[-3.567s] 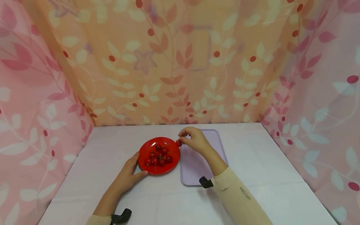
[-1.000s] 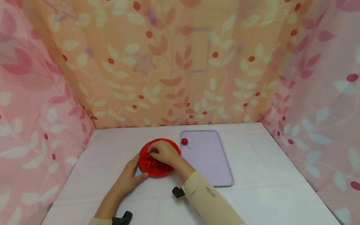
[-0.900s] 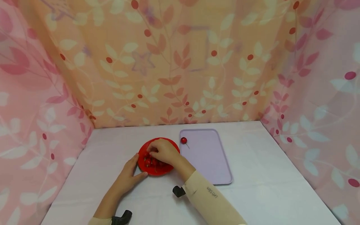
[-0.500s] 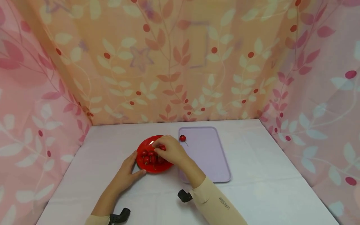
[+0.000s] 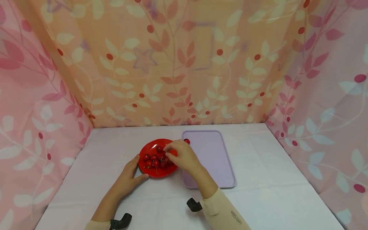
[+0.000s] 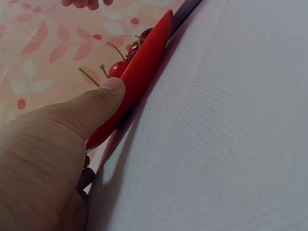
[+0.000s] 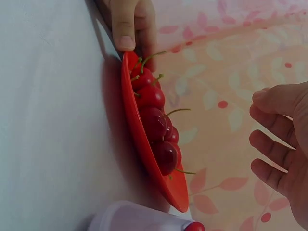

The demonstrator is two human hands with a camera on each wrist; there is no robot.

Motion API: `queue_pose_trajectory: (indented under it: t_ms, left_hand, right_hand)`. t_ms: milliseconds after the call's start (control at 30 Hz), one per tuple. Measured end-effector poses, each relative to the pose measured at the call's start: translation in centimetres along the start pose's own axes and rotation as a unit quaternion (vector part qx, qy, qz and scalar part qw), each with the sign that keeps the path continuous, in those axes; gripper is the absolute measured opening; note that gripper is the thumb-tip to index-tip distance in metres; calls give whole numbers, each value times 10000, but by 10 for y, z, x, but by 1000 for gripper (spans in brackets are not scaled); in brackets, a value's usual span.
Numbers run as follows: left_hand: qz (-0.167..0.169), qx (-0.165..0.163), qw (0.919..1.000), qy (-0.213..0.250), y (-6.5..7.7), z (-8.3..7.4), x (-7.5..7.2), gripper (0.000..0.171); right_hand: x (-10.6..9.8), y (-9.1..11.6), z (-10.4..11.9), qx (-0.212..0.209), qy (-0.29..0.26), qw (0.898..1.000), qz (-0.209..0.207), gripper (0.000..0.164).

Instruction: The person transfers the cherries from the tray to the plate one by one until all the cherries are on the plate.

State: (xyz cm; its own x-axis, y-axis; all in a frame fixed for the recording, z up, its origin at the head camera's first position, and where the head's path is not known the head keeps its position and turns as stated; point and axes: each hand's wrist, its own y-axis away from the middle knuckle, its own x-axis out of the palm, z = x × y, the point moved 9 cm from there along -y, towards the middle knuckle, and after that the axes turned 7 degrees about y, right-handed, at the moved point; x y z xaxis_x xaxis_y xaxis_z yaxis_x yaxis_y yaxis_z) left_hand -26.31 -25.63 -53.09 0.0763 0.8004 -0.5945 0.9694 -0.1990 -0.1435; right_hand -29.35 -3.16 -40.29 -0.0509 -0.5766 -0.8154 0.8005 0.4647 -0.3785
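A red plate [image 5: 147, 148] with several stemmed cherries [image 5: 156, 163] stands on the white table. My left hand [image 5: 127, 179] holds the plate by its left side, the thumb on the rim [image 6: 144, 62] and the other fingers along the edge. Over the plate's right side hovers my right hand [image 5: 184, 157], fingers loosely bent, thumb and index close together. In the right wrist view nothing shows between its fingertips [image 7: 260, 98], which are apart from the cherries. One cherry [image 5: 187, 141] lies at the left edge of a lilac tray [image 5: 208, 156], partly behind the right hand.
The lilac tray stands just right of the plate. A white cloth [image 5: 267, 179] covers the table. Patterned curtains [image 5: 178, 64] close off the back and both sides. A black wrist mount [image 5: 194, 204] sticks out at the right cuff, another [image 5: 122, 221] at the left.
A cherry has gone from my right hand to the tray. That hand went back among the cherries, then drew slightly right within the last half second. The left hand stays on the plate.
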Motion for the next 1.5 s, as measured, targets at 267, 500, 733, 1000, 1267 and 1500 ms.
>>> queue_pose_trajectory:
  t_ms: [267,500,733,1000,1267,1500]
  left_hand:
    - [-83,3,9999,-91,-1,0,-4,104]
    - [3,-94,9999,-94,-1,0,1,105]
    - [-63,-75,9999,-73,1,2,1,104]
    - [-19,-72,10000,-55,0,3,3,105]
    - [35,-109,9999,11,0,3,5,105]
    - [16,-138,9999,-90,1,2,4,105]
  right_hand:
    - [-17,2,-1,-676,803,9932,-508,16]
    - [-31,5,-18,-562,500,9939,-808,20]
    - [-38,4,-37,-205,402,9960,-770,18]
    - [-46,4,-72,228,238,9964,-777,16]
    - [-38,-5,-121,908,51,9955,-276,22]
    - [-20,-12,-154,1192,-299,9920,299,25]
